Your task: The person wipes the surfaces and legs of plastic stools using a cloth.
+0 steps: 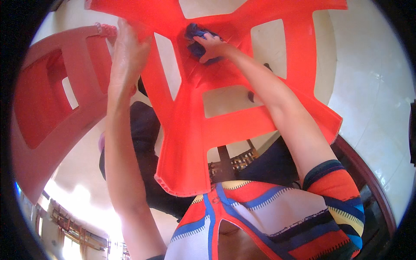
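A red plastic stool (191,113), tipped with its open underside towards me, lies across my lap, one leg end near my shirt. My right hand (213,47) presses a dark blue cloth (196,50) against the hollow inside of the stool, fingers spread over the fabric. On the stool's left side is my left hand (130,45), at the upper part of a leg. Its thumb stands apart from the blurred fingers, and whether it grips the plastic cannot be told.
Another red plastic stool (74,81) is close by on the left, with a beaded pink band (109,30) at its top edge. Pale floor tiles (364,84) spread to the right. A dark wooden edge (364,172) runs at the lower right.
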The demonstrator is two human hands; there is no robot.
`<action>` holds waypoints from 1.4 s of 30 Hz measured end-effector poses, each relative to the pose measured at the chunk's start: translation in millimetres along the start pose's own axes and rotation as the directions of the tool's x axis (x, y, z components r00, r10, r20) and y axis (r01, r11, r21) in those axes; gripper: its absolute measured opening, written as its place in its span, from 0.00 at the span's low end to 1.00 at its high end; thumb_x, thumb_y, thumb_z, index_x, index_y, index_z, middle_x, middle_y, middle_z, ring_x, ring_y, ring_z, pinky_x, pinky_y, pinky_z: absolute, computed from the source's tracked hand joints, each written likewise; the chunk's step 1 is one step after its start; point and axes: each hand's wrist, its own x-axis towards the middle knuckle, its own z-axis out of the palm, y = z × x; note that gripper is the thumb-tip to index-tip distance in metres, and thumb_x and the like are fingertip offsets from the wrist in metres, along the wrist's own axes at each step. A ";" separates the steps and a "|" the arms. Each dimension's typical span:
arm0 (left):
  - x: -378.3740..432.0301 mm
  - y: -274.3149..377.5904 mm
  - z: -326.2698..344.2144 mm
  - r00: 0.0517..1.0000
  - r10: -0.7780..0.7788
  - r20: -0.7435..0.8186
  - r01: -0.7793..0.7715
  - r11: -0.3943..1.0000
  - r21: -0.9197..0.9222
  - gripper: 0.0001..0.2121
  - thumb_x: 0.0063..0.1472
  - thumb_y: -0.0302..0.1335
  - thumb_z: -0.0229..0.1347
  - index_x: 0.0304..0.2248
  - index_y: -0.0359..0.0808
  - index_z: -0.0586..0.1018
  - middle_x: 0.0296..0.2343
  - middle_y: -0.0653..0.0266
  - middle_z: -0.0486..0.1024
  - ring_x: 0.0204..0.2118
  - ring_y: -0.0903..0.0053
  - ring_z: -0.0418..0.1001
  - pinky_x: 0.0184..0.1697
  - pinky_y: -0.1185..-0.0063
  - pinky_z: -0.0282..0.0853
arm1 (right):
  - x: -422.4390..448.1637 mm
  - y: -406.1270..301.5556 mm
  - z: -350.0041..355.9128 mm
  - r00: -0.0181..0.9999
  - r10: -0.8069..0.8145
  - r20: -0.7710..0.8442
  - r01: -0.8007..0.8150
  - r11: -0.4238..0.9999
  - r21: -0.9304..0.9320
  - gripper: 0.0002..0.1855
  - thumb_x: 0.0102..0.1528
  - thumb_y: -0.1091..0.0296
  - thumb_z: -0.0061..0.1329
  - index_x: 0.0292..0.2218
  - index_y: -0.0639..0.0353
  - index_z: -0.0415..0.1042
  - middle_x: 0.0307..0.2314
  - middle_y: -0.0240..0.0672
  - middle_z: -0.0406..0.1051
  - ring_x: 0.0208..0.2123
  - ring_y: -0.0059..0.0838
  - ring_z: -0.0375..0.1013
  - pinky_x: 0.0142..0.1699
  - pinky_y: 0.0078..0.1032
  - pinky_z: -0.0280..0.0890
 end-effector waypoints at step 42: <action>16.5 13.9 8.6 0.941 -0.314 -0.125 0.314 0.949 -0.021 0.14 0.56 0.23 0.43 0.43 0.34 0.63 0.27 0.41 0.71 0.31 0.49 0.70 0.34 0.61 0.64 | 56.0 -42.6 43.4 0.997 -0.068 -0.044 0.061 0.988 -0.140 0.33 0.40 0.69 0.45 0.50 0.62 0.55 0.46 0.46 0.60 0.41 0.48 0.64 0.44 0.40 0.63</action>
